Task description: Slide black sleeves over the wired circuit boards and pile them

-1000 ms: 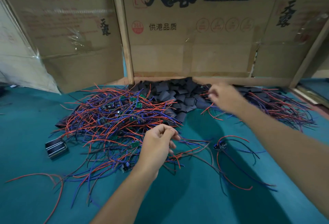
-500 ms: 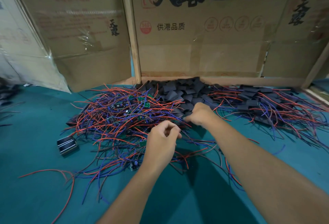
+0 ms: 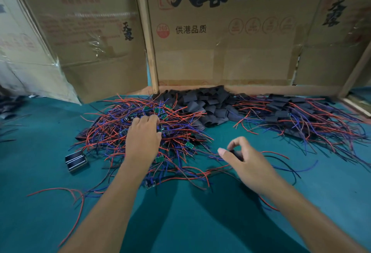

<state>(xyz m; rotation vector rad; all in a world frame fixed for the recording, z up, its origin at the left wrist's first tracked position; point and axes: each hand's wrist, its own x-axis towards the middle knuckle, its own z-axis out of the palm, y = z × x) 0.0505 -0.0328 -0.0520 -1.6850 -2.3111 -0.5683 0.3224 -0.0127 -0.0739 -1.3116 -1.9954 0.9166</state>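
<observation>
A tangle of red, blue and black wires with small green circuit boards (image 3: 180, 130) lies left of centre on the green table (image 3: 180, 222). My left hand (image 3: 143, 140) lies palm down on this tangle, its fingertips bent into the wires and hidden. Behind it is a heap of flat black sleeves (image 3: 208, 104). Farther right is a pile of sleeved boards (image 3: 291, 116) with their wires fanned out. My right hand (image 3: 243, 162) hovers over the table and pinches a black sleeve (image 3: 235, 153) between thumb and fingers.
Printed cardboard boxes (image 3: 220, 51) wall off the back of the table. A small black metal part (image 3: 76, 160) lies left of the tangle. A bare board (image 3: 150, 185) and a loose red wire (image 3: 70, 192) lie toward the near side.
My right hand has come back from the sleeve heap toward me, holding a black sleeve. My left hand has moved forward from the near wires onto the tangle.
</observation>
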